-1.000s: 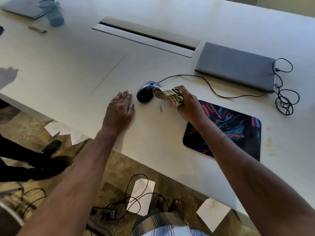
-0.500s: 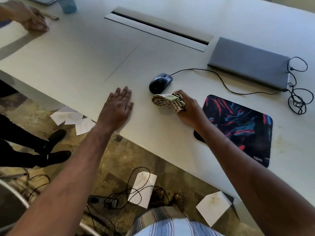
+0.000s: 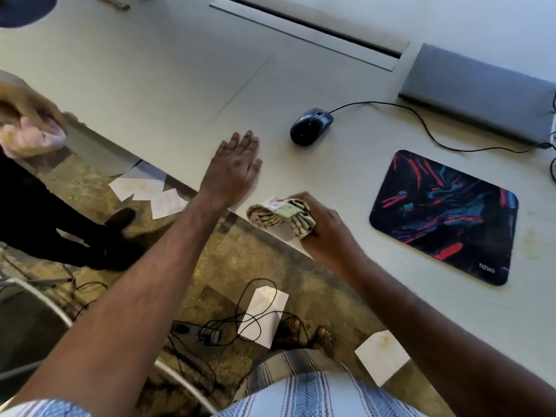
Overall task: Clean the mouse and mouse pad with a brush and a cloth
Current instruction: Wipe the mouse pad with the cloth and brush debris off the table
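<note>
A black wired mouse (image 3: 311, 126) sits on the white table (image 3: 168, 85), apart from both hands. The dark mouse pad (image 3: 445, 215) with red and blue streaks lies to the right. My right hand (image 3: 328, 233) grips a bunched striped cloth (image 3: 279, 216) at the table's near edge, left of the pad. My left hand (image 3: 233, 170) lies flat, fingers straight, on the table near the edge, below and left of the mouse. No brush is in sight.
A closed grey laptop (image 3: 481, 88) lies at the back right, with the mouse cable running to it. A cable slot (image 3: 310, 28) crosses the table's back. Another person's hand (image 3: 27, 124) holds a pale cloth at the left edge. Papers (image 3: 141, 188) and cables (image 3: 234, 320) litter the floor.
My right hand has drawn the cloth back from beside the mouse to the table's near edge. Another person's hand with a cloth has come in at the left.
</note>
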